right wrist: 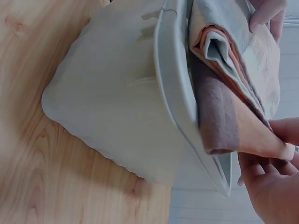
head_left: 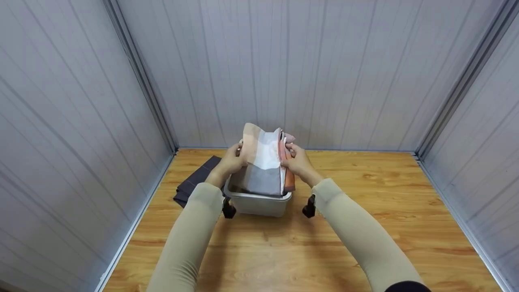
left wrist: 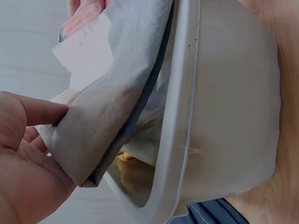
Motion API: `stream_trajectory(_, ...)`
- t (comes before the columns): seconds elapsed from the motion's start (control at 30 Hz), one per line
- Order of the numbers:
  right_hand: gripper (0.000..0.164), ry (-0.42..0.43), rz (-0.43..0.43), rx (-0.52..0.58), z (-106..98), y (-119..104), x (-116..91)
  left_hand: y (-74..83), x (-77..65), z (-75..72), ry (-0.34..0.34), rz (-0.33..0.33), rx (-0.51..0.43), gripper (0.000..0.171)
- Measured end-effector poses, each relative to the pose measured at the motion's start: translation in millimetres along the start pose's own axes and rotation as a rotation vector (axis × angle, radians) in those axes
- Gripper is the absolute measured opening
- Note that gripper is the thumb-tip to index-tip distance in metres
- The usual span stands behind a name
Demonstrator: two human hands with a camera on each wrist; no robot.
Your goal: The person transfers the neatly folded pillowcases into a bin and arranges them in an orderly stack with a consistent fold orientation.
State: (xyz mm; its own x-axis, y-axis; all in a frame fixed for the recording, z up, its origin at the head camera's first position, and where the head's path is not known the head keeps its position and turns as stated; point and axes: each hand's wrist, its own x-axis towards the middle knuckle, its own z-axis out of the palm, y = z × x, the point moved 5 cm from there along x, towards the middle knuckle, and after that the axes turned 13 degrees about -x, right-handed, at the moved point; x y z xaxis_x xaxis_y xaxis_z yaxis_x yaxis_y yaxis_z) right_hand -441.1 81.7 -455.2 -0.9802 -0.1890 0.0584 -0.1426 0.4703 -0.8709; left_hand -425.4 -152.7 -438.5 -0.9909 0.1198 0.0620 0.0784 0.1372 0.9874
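A folded cloth point(head_left: 263, 178) in blocks of grey, white, beige and orange is held over the mouth of a pale plastic bin point(head_left: 259, 205). On its left side my left hand point(head_left: 233, 160) pinches the edge, thumb on top and fingers beneath. Opposite, my right hand point(head_left: 299, 162) grips the right edge, where orange and mauve layers point(right wrist: 218, 112) are rolled or folded together. The bin's rim point(left wrist: 180, 102) runs just below the cloth. Inside the bin, partly hidden under the cloth, lies some yellowish fabric point(left wrist: 135, 175).
A dark folded cloth point(head_left: 198, 180) with thin lines lies on the wood-look surface point(head_left: 365, 194) left of the bin, partly behind my left forearm. Pale ribbed panels point(head_left: 308, 73) rise at the back and on both sides.
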Motion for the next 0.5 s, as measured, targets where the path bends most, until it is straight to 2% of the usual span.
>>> stream_trajectory(0.27,0.071,-0.024,-0.007,-0.022,6,3,0,-9.7,1.8,-0.7,0.024,-0.02,0.021,0.048)
stream_trajectory(0.5,0.069,-0.021,0.01,0.003,9,9,4,-13.3,1.5,-1.1,0.039,-0.015,0.012,0.049)
